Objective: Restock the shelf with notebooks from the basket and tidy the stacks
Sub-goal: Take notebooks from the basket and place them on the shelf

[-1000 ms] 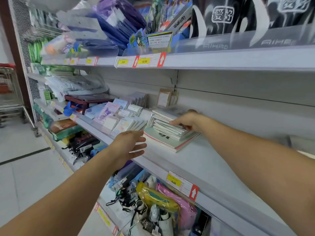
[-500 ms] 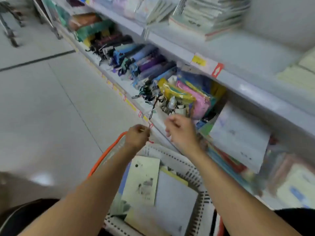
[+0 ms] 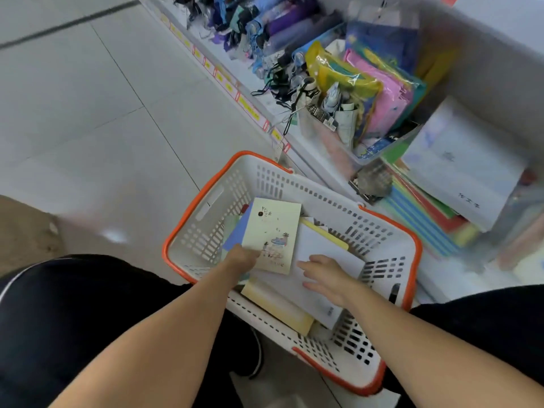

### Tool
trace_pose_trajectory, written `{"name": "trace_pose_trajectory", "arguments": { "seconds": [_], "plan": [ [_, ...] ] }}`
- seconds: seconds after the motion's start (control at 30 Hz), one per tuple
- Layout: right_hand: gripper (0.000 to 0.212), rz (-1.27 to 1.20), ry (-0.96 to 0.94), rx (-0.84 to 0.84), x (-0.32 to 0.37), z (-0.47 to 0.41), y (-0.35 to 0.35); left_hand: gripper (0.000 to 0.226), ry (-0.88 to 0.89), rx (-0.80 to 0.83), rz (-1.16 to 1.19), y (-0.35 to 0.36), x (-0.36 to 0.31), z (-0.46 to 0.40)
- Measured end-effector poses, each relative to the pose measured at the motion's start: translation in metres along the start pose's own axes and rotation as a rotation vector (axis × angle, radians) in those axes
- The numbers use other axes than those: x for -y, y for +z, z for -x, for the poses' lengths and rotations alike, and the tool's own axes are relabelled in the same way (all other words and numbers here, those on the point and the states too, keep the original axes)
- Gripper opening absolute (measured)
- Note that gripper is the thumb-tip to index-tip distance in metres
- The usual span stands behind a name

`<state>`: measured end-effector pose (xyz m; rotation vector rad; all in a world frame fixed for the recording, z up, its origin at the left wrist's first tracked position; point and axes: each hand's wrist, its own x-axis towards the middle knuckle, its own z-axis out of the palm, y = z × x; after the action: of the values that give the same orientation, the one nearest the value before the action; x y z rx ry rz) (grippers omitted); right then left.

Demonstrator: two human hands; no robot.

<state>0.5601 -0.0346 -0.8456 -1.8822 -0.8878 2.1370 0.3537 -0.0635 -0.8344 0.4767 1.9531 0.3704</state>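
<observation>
Notebooks [image 3: 294,293] loose in basket [image 3: 379,231], on floor beside lower shelf [image 3: 294,136]. Left hand [image 3: 243,259] on near corner of top green notebook [image 3: 272,235], probably to lift; finger curl not discernible. Right hand [image 3: 325,278] flat, fingers spread, steadying white notebook [image 3: 326,254].

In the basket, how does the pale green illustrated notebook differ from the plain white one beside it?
The pale green notebook carries printed drawings and dark characters; the white notebook looks mostly plain. The green one lies on top, overlapping the white one's left edge. The left hand holds the green one's lower corner in a grip; the right hand rests flat and open on the white one. Both lie face up inside the basket.
</observation>
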Motion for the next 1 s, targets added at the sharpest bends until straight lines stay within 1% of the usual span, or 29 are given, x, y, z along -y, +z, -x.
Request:
{"name": "trace_pose_trajectory", "arguments": {
  "seconds": [0.07,0.1,0.17,0.2,0.23,0.27,0.33,0.4,0.43,0.5,0.6,0.7,0.83,0.9,1.0],
  "plan": [
    [0.078,0.01,0.004,0.032,0.002,0.0,0.012,0.033,-0.001,0.006,-0.012,0.002,0.002,-0.001],
    [0.07,0.014,0.009,0.038,0.003,-0.002,0.017,0.024,-0.004,-0.004,-0.018,0.003,0.004,-0.004],
    [0.044,-0.002,0.025,0.01,0.007,-0.006,0.027,0.021,-0.039,-0.007,0.03,0.003,0.007,-0.008],
    [0.036,-0.013,0.044,-0.027,0.006,-0.009,0.031,0.019,-0.066,0.007,0.077,0.003,0.007,-0.009],
    [0.033,-0.029,0.072,-0.063,0.006,-0.012,0.034,0.017,-0.083,0.026,0.121,0.004,0.008,-0.008],
    [0.032,-0.044,0.095,-0.073,0.005,-0.013,0.035,0.017,-0.088,0.051,0.159,0.004,0.009,-0.009],
    [0.03,-0.055,0.092,0.006,0.005,-0.01,0.036,0.019,-0.083,0.107,0.248,0.003,0.011,-0.008],
    [0.028,0.007,0.004,0.091,0.009,-0.003,0.032,0.031,-0.086,0.179,0.386,-0.004,0.012,-0.004],
    [0.025,0.061,-0.062,0.102,0.014,0.001,0.028,0.036,-0.07,0.23,0.452,-0.008,0.011,-0.002],
    [0.016,0.129,-0.201,0.1,0.036,0.011,0.021,0.04,0.02,0.325,0.547,-0.019,0.001,0.003],
    [0.014,0.141,-0.395,0.125,0.087,0.033,0.009,0.03,0.167,0.385,0.648,-0.042,-0.038,0.014],
    [0.015,0.158,-0.557,0.146,0.142,0.065,-0.007,0.024,0.419,0.422,0.541,-0.067,-0.097,0.047],
    [0.022,0.251,-0.745,0.07,0.203,0.123,-0.021,0.026,0.688,0.374,0.473,-0.093,-0.17,0.099],
    [0.02,0.214,-0.843,0.036,0.23,0.15,-0.027,0.03,0.78,0.363,0.501,-0.109,-0.206,0.118],
    [0.02,0.026,-0.944,0.019,0.28,0.188,-0.038,0.021,0.874,0.365,0.64,-0.133,-0.273,0.147]
  ]
}}
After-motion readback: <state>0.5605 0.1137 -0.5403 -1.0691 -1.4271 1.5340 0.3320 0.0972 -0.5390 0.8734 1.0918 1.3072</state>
